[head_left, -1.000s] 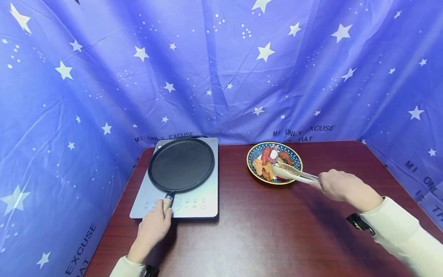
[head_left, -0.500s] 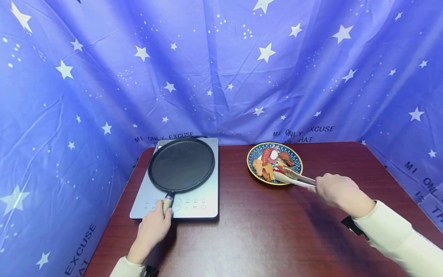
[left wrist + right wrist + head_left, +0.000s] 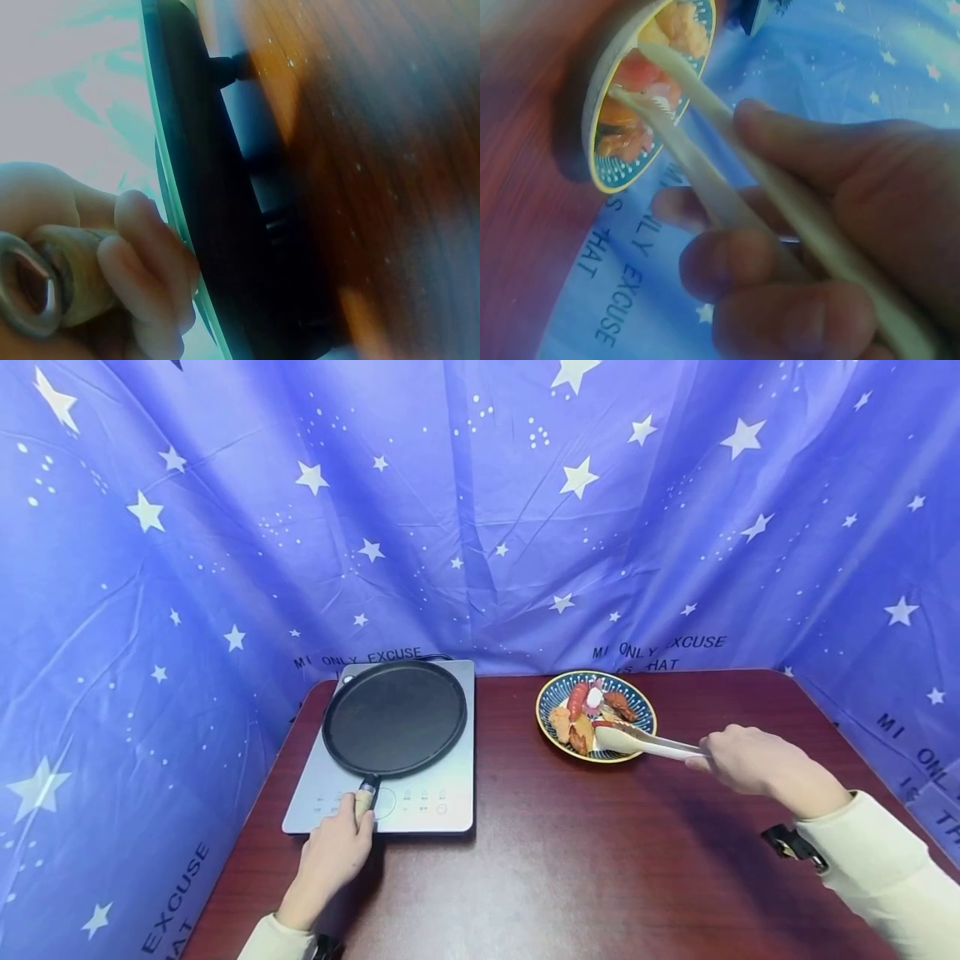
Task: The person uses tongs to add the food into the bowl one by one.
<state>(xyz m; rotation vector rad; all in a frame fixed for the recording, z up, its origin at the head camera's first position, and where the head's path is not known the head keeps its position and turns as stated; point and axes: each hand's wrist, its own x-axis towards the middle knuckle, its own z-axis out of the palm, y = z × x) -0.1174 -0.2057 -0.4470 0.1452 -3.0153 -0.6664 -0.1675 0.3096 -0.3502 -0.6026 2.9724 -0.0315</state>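
Observation:
My left hand (image 3: 336,852) grips the wooden handle (image 3: 363,803) of a flat black frying pan (image 3: 393,718), its fingers curled around it. The pan sits on a silver induction cooktop (image 3: 456,777). In the left wrist view a metal ring (image 3: 51,300) shows at the handle's end. My right hand (image 3: 768,767) holds a pair of pale-tipped tongs (image 3: 667,747), thumb on one arm and fingers on the other. Their tips reach over a blue patterned plate (image 3: 545,727) of food, including a scored red sausage (image 3: 577,700). A reddish piece (image 3: 637,71) appears between the slightly parted tips in the right wrist view.
Both the cooktop and the plate stand on a dark red wooden table (image 3: 570,852), near its far edge. A blue curtain (image 3: 480,510) with white stars hangs behind and at both sides. A black cable (image 3: 435,657) shows behind the cooktop.
My right hand drew slightly left and toward me, then went back right. The tongs' tips spread lower on the plate and now look closer together. My left hand and the pan have stayed put.

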